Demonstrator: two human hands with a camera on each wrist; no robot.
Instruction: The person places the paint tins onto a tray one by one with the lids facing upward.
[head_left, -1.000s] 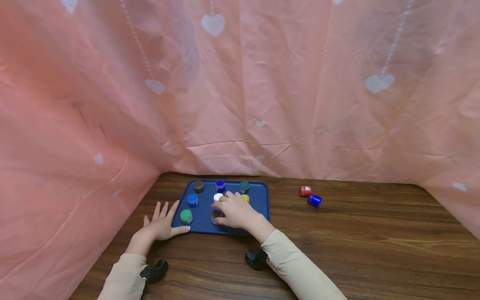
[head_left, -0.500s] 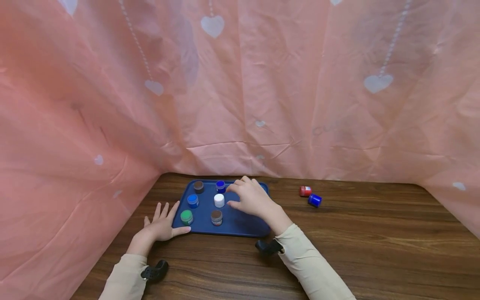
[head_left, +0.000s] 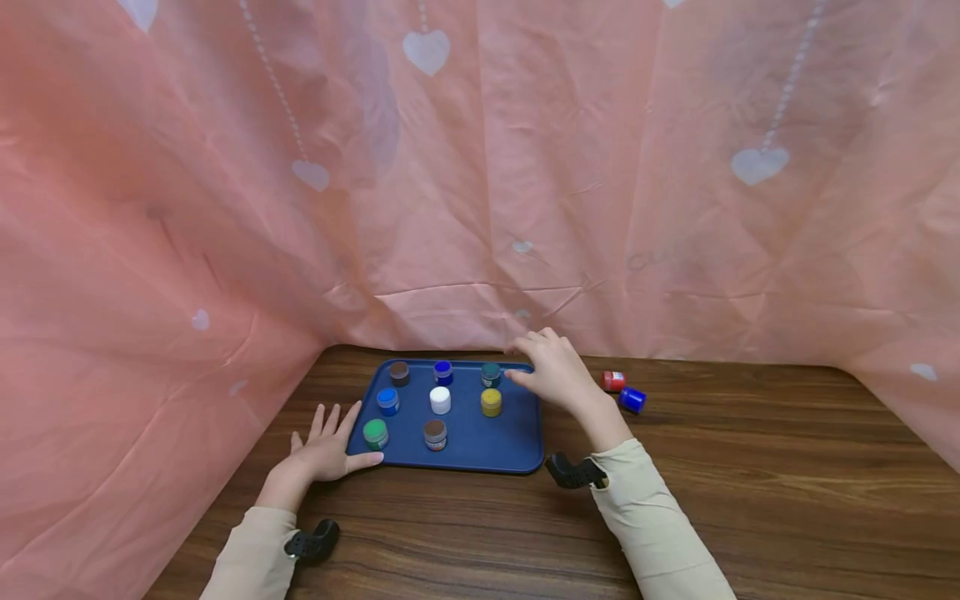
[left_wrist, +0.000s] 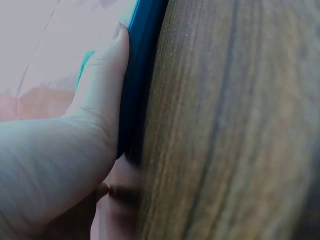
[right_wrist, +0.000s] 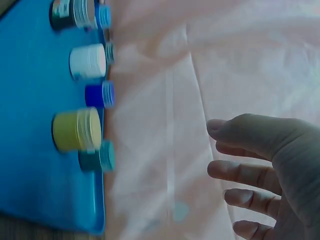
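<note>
Head view shows a blue tray (head_left: 517,446) lying on a wooden table (head_left: 750,500), near its far left corner where a pink curtain (head_left: 480,167) hangs behind. Eight small paint pots stand upright in the tray: a brown-lidded pot (head_left: 400,372), a dark blue pot (head_left: 443,372) and a teal pot (head_left: 491,374) in the far row, a light blue pot (head_left: 387,401), a white pot (head_left: 440,400) and a yellow pot (head_left: 491,402) in the middle row, and a green pot (head_left: 375,433) and a second brown pot (head_left: 435,434) in the near row. The left hand (head_left: 324,450) lies flat on the table at the tray's near left corner, fingers spread and straight, its thumb pressed along the tray's edge, as the left wrist view confirms. The right hand (head_left: 555,375) hovers over the tray's far right corner, fingers loosely bent and slightly apart, holding nothing. Just right of that hand, a red pot (head_left: 612,381) and a blue pot (head_left: 632,400) lie on their sides on the table, touching or nearly so.
</note>
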